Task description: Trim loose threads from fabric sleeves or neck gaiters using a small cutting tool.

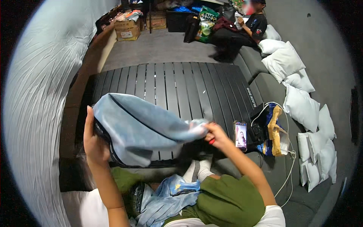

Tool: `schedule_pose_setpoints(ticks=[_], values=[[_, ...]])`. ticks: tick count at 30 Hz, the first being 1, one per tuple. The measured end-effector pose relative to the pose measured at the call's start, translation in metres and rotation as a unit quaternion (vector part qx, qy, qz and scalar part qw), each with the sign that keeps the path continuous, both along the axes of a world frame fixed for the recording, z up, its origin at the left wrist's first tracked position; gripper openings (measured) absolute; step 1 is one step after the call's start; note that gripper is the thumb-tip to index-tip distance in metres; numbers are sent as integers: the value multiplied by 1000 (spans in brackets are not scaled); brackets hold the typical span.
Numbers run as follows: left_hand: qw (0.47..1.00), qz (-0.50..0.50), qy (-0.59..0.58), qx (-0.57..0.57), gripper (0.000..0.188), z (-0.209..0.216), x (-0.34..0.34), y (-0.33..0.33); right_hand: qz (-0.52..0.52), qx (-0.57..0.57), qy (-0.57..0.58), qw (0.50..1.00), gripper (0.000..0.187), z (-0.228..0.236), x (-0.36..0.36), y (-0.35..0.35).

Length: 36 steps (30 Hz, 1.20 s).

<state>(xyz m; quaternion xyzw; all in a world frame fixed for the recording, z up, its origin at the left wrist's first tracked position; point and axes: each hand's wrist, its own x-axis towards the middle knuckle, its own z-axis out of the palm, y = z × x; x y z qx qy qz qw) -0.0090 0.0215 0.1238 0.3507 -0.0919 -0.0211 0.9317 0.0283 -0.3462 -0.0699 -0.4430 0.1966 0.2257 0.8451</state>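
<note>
A light blue cloth (138, 121) with black piping and a black-trimmed edge is stretched between my hands, above the near side of the black slatted table (181, 83). My right hand (217, 135), with red nails, is closed on its bunched, blurred right end. At the left, my left hand (97, 145) holds the black-trimmed edge; the thumb points up and the cloth hides most of the fingers. Across my lap lies another light blue cloth (166, 200), crumpled, with a small yellow print and black trim. Beneath it is green clothing (230, 200).
Right of the table are a lit phone (240, 135), a black device (258, 130) with a white cable, and a blue-and-gold bag (278, 132). White pillows (300, 106) line the grey sofa (261, 83). Another person (242, 34) sits at the far right; cardboard boxes (127, 30) stand far left.
</note>
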Motion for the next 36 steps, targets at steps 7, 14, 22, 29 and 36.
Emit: schedule_pose_setpoints(ticks=[7,14,22,29,36], values=[[945,148,156,246,34,-87,21,56,-82,-276,-198,937,16,43,22,-40],[848,-33,249,466,26,-193,30,76,-34,-378,-102,919,12,-20,17,-38],[817,-4,317,482,33,-209,47,53,53,-469,-67,879,14,-22,25,-52],[897,171,259,315,19,-219,56,56,-3,-429,-113,896,10,-23,39,-54],[935,100,198,277,14,-171,30,92,-33,-398,-209,892,20,18,31,-62]])
